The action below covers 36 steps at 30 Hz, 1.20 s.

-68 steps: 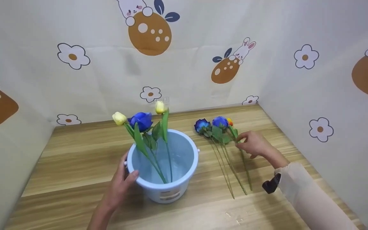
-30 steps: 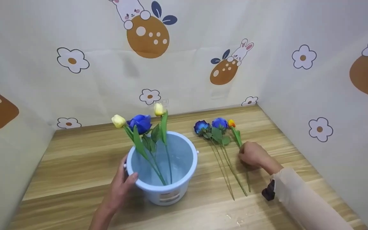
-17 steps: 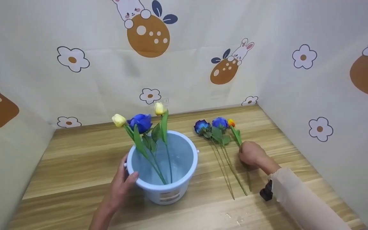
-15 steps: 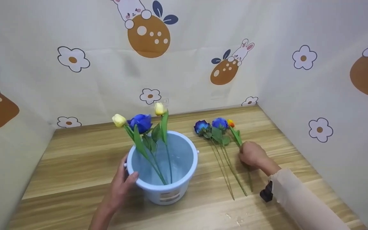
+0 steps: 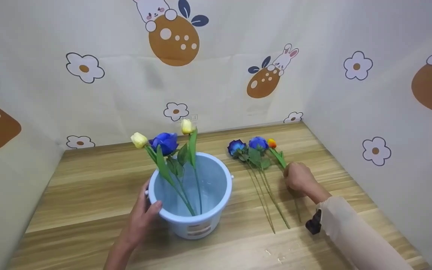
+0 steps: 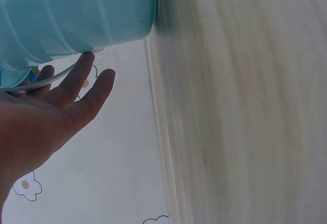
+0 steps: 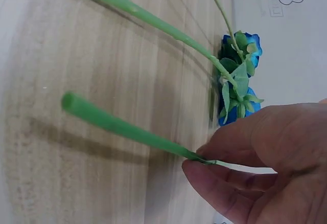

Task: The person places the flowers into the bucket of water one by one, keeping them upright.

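Note:
In the head view my left hand (image 5: 140, 215) holds the light-blue bucket (image 5: 197, 228) at its left side, thumb at the rim. Its fingers lie along the outer wall in the left wrist view. Two pale yellow tulips (image 5: 139, 140) and a blue rose (image 5: 165, 143) lean in the bucket. My right hand (image 5: 300, 178) pinches the stem of an orange tulip (image 5: 272, 143). In the right wrist view, the stem's cut end (image 7: 69, 102) stands off the table. Two more blue artificial flowers (image 5: 258, 143) lie just left of that hand.
The wood-grain table (image 5: 88, 195) is enclosed by a pale printed cloth (image 5: 216, 82) at the back and both sides. Small wet-looking spots (image 5: 276, 255) mark the table near the front. A dark object (image 5: 314, 222) sits at my right cuff.
My right hand came down from near the tulip's leaves onto its stem and took hold. Since then it has shifted slightly right, with the stem end moving too. The left hand stays on the bucket.

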{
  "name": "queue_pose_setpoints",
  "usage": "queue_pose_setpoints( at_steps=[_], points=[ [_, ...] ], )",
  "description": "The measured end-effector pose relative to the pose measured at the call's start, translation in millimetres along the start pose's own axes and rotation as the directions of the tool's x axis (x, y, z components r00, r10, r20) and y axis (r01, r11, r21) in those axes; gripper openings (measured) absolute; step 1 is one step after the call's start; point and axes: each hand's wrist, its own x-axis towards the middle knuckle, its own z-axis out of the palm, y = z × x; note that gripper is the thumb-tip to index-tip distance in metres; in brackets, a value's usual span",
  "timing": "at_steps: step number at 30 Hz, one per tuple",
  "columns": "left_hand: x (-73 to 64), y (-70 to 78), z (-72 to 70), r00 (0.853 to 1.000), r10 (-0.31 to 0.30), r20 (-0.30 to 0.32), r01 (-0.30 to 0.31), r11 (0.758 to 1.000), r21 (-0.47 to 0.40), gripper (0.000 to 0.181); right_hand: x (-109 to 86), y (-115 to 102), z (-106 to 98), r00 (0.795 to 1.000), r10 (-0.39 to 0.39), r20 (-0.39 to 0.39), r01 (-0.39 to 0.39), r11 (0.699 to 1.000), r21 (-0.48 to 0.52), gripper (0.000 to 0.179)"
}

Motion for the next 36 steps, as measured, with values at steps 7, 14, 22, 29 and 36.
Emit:
queue_pose_setpoints(
  at_steps=[7, 14, 22, 29, 36],
  points=[
    [-0.8, -0.5, 0.0, 1.000, -0.005, 0.004, 0.005, 1.000, 0.017, 0.072, 1.0, 5, -2, 0.998, 0.003, 0.062, -0.005, 1.000, 0.023, 0.025],
    [-0.4, -0.7, -1.3, 1.000, -0.012, 0.007, 0.012, 1.000, 0.013, 0.072, -0.5, 5, -7, 0.987, 0.086, 0.136, -0.103, 0.987, 0.123, 0.021],
    [-1.3, -2.3, -1.0, 1.000, -0.004, 0.007, 0.004, 1.000, 0.029, 0.071, -0.2, 9, -7, 0.982, 0.130, 0.136, -0.161, 0.955, 0.250, 0.026],
    [-1.9, -1.0, -0.5, 1.000, -0.012, 0.014, 0.013, 1.000, -0.007, 0.071, -1.5, 7, -14, 0.973, 0.182, 0.141, -0.226, 0.871, 0.436, 0.049],
    [-0.9, -0.6, -1.8, 0.999, -0.039, 0.022, 0.040, 0.999, -0.027, 0.072, -2.9, -10, -25, 0.977, 0.146, 0.157, -0.210, 0.807, 0.552, 0.052]
  ],
)
